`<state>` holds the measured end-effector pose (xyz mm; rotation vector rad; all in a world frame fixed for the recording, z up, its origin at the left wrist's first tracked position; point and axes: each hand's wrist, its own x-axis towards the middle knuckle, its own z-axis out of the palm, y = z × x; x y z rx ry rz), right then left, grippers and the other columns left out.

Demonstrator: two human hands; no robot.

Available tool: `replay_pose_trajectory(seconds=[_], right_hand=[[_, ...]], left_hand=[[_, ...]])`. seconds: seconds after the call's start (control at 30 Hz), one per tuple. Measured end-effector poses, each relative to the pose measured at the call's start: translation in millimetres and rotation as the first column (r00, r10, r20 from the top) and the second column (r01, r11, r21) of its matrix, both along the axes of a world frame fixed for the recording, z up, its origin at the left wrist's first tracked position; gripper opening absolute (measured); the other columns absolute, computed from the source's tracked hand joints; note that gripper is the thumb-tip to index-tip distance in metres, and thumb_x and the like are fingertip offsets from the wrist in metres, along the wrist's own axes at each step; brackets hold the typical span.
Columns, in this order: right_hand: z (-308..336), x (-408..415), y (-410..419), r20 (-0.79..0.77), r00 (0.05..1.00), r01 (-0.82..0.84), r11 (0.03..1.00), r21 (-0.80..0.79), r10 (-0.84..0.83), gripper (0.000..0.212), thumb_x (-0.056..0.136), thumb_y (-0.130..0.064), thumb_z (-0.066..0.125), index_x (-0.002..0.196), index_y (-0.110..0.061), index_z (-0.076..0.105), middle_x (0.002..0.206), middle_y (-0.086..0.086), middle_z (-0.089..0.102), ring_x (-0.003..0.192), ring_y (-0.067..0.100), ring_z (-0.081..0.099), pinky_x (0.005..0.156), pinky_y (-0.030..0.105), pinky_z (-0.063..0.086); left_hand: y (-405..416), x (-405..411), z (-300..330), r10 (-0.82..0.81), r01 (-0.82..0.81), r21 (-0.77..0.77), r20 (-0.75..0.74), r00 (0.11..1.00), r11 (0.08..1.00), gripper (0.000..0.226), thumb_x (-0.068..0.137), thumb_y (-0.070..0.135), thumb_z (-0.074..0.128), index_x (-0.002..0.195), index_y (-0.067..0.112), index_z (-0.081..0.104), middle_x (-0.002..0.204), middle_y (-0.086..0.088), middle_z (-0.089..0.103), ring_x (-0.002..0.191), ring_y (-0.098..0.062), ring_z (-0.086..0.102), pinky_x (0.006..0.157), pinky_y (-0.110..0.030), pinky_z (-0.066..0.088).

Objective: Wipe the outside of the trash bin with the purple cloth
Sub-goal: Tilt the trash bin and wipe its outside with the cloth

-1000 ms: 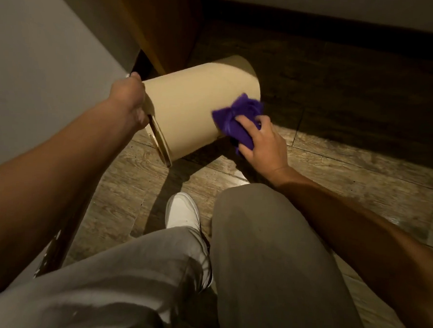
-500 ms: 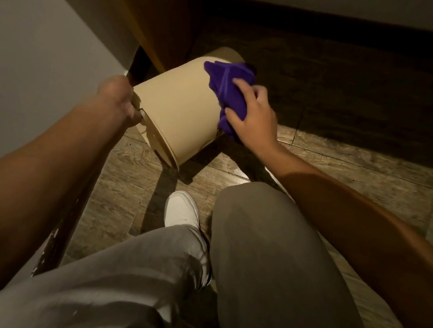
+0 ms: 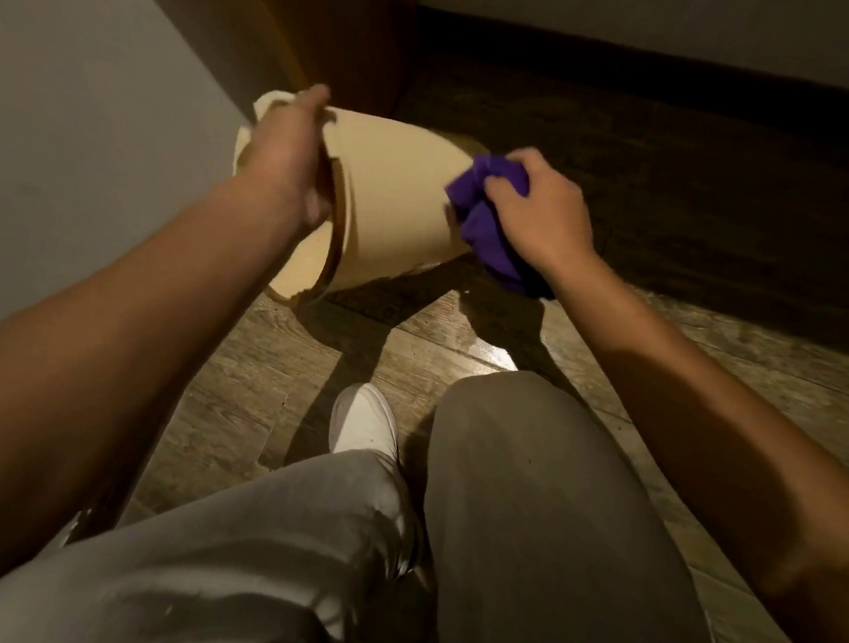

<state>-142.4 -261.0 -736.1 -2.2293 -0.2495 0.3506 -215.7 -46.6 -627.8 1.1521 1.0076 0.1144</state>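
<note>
Wiping in progress. The left hand is clamped on the open rim of the cream, cylindrical plastic trash bin, holding it tipped on its side above the wood-plank floor. The right hand is closed around the bunched purple cloth, pressed at the bin's base end. Judged midway: the hidden underside likely remains.

Left hand extended forward on bare arm, fingers curled closed in grip, knuckles up. Right hand reached out alongside, fingers bunched and clenched, wrist bent slightly inward.
</note>
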Motion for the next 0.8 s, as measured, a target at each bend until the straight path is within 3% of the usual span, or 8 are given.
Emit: replay_pose_trajectory(seconds=[0.13, 0.33, 0.4, 0.43, 0.53, 0.67, 0.73, 0.8], right_hand=[[53, 8, 34, -0.087, 0.986, -0.145, 0.989, 0.011, 0.145, 0.063, 0.083, -0.089, 0.037, 0.106, -0.036, 0.061, 0.096, -0.014, 0.062, 0.084, 0.008, 0.059, 0.069, 0.031, 0.046], [64, 20, 49, 0.057, 0.988, -0.131, 0.968, -0.215, 0.146, 0.052, 0.087, -0.078, 0.042, 0.094, -0.033, 0.067, 0.083, -0.013, 0.064, 0.074, 0.008, 0.061, 0.058, 0.027, 0.044], [69, 21, 56, 0.108, 0.980, -0.125, 0.946, -0.299, 0.164, 0.049, 0.085, -0.074, 0.043, 0.085, -0.031, 0.065, 0.077, -0.011, 0.063, 0.069, 0.010, 0.061, 0.053, 0.028, 0.038], [70, 21, 60, 0.099, 0.977, -0.144, 0.929, -0.341, 0.187, 0.049, 0.085, -0.074, 0.044, 0.086, -0.030, 0.065, 0.077, -0.009, 0.064, 0.069, 0.011, 0.061, 0.053, 0.028, 0.038], [65, 23, 67, 0.010, 0.969, -0.217, 0.872, -0.439, 0.246, 0.043, 0.088, -0.069, 0.053, 0.095, -0.028, 0.066, 0.084, -0.006, 0.066, 0.074, 0.014, 0.064, 0.057, 0.028, 0.045], [45, 19, 70, -0.120, 0.974, -0.221, 0.930, -0.294, 0.194, 0.031, 0.092, -0.054, 0.060, 0.095, -0.024, 0.067, 0.087, -0.005, 0.066, 0.078, 0.014, 0.065, 0.063, 0.030, 0.050], [41, 19, 73, -0.087, 0.977, -0.211, 0.943, -0.256, 0.195, 0.027, 0.094, -0.051, 0.060, 0.089, -0.026, 0.066, 0.083, -0.007, 0.066, 0.075, 0.012, 0.065, 0.060, 0.028, 0.048], [40, 20, 76, -0.098, 0.980, -0.193, 0.958, -0.214, 0.175, 0.026, 0.095, -0.049, 0.060, 0.087, -0.026, 0.068, 0.083, -0.007, 0.066, 0.076, 0.011, 0.065, 0.063, 0.029, 0.053]], left_hand=[[-32, 3, 5, -0.155, 0.172, -0.197, 0.098, 0.983, 0.965, 0.050, 0.102, 0.056, 0.055, 0.117, 0.010, 0.065, 0.081, -0.006, 0.076, 0.066, -0.014, 0.067, 0.069, -0.018, 0.049], [-19, 3, -6, -0.332, 0.352, -0.211, 0.126, 0.935, 0.912, 0.085, 0.101, 0.071, 0.033, 0.132, -0.001, 0.066, 0.123, -0.021, 0.075, 0.109, -0.029, 0.075, 0.085, -0.040, 0.061], [-8, 0, -12, -0.475, 0.481, 0.169, -0.079, 0.877, 0.860, 0.061, 0.105, 0.059, 0.042, 0.117, 0.009, 0.076, 0.113, -0.011, 0.080, 0.104, -0.023, 0.075, 0.090, -0.044, 0.059], [3, -2, -18, -0.457, 0.528, 0.436, -0.265, 0.849, 0.728, 0.046, 0.106, 0.048, 0.050, 0.113, 0.013, 0.077, 0.112, -0.008, 0.080, 0.104, -0.023, 0.074, 0.094, -0.047, 0.058], [48, -20, -43, -0.064, 0.610, 0.702, -0.635, 0.769, 0.367, 0.049, 0.099, 0.035, 0.064, 0.140, 0.009, 0.059, 0.142, -0.016, 0.059, 0.131, -0.034, 0.057, 0.108, -0.051, 0.049], [85, -46, -64, 0.101, 0.483, 0.669, -0.637, 0.764, 0.566, 0.071, 0.096, 0.042, 0.069, 0.150, 0.004, 0.042, 0.147, -0.021, 0.051, 0.127, -0.039, 0.058, 0.095, -0.045, 0.055], [94, -48, -63, 0.131, 0.207, 0.574, -0.492, 0.861, 0.792, 0.055, 0.099, 0.037, 0.069, 0.140, 0.003, 0.054, 0.120, -0.019, 0.067, 0.090, -0.029, 0.071, 0.063, -0.032, 0.060], [102, -52, -64, 0.146, 0.121, 0.521, -0.441, 0.886, 0.845, 0.040, 0.101, 0.030, 0.067, 0.129, 0.001, 0.062, 0.089, -0.011, 0.068, 0.067, -0.020, 0.065, 0.057, -0.032, 0.058]])
